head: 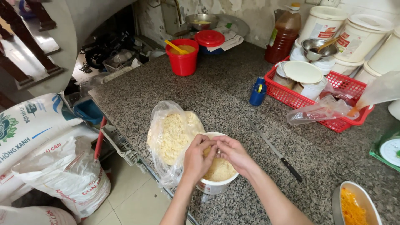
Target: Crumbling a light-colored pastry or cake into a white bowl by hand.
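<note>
Hands met over a white tub (216, 183) at the bench's (216, 96) near edge; left hand (196, 160) and right hand (234, 152) both pinched narrow on pale crumbs, apparently crumbling them into the tub; more would have to come from the open bag (173, 135) touching its left side. Speckled granite carried a knife (277, 152), red bucket (183, 56) and red basket (346, 89); sacks (46, 154) crowded the tiled floor.

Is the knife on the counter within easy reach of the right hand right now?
Probably yes. The knife lies flat on the bare granite counter just beside the right hand, with nothing between them, though both hands are busy over the white tub.
</note>
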